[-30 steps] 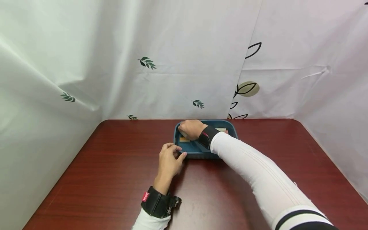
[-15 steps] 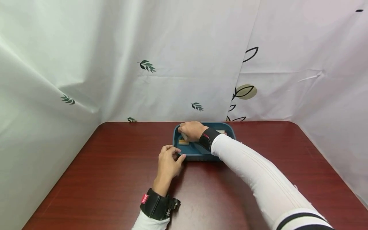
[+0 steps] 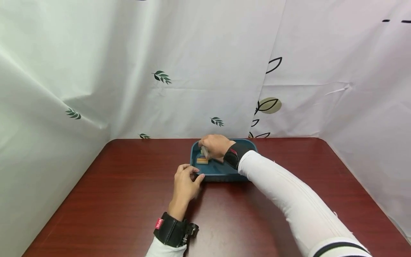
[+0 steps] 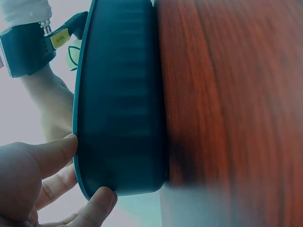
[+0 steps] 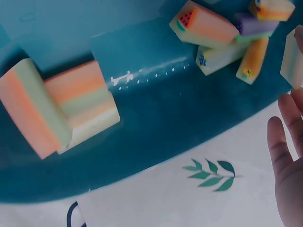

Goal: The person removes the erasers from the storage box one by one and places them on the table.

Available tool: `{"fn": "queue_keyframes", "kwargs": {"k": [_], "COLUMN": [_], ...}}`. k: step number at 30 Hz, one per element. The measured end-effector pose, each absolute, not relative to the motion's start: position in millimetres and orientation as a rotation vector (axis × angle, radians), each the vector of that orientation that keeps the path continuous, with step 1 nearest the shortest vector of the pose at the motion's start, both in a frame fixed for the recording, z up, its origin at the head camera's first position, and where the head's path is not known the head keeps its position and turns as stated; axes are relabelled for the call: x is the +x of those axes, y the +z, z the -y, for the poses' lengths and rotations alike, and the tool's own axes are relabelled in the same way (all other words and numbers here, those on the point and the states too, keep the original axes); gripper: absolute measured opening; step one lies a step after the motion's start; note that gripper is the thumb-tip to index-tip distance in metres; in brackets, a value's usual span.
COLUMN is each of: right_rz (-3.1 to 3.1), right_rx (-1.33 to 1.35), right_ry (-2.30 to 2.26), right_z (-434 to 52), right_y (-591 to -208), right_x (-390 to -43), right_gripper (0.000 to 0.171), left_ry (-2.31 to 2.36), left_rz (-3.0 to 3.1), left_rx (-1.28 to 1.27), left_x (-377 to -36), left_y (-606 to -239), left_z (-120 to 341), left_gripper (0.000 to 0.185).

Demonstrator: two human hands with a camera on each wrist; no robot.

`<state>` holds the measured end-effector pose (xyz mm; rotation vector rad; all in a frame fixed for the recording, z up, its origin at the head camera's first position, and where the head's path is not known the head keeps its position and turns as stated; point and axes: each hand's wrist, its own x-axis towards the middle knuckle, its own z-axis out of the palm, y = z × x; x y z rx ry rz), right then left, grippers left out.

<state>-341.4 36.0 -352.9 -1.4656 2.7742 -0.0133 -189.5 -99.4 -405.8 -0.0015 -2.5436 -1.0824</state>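
Note:
A dark blue plastic basin [image 3: 221,177] stands at the table's far edge. My left hand [image 3: 184,185] holds its near left corner, thumb at the front rim and fingers round the side. My right hand [image 3: 216,144] is over the basin's left part, pinching a pale eraser-like block [image 5: 292,59], mostly cut off at the right wrist view's edge. Beneath it lie several small striped blocks, among them an orange one [image 5: 253,60] and a pink one with a watermelon print [image 5: 203,24]. Two larger striped blocks [image 5: 35,109] lie at the basin's other end.
A reddish-brown wooden table [image 3: 128,200] extends around the basin. White cloth [image 3: 179,46] with leaf prints hangs behind and at both sides. My right forearm in a white sleeve [image 3: 289,189] reaches across the basin's right side.
The head view has tilted, so the scene sits lower and slightly left. Relative to the basin, my right hand has shifted back and right with the block, uncovering more small blocks. My left hand stays put.

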Motion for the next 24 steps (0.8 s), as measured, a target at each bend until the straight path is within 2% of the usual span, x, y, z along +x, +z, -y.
{"fn": "queue_keyframes", "kwargs": {"k": [13,24], "right_rz": [-2.818,-2.873], "right_rx": [-1.417,-1.492], "right_ry": [-0.074,-0.150], "right_z": [-55.9,-71.2], "right_y": [-321.6,-308.5], "right_x": [-328.4,-305.4], "right_gripper": [0.054,0.051], "left_ry": [-1.061,-1.056], "left_rz": [2.564,2.590], "left_rx": [0.000,0.000], "left_x": [-192.2,-193.3], "left_y": [-405.6,-402.5], "left_z": [99.3,99.5], "left_gripper": [0.018,0.020]}}
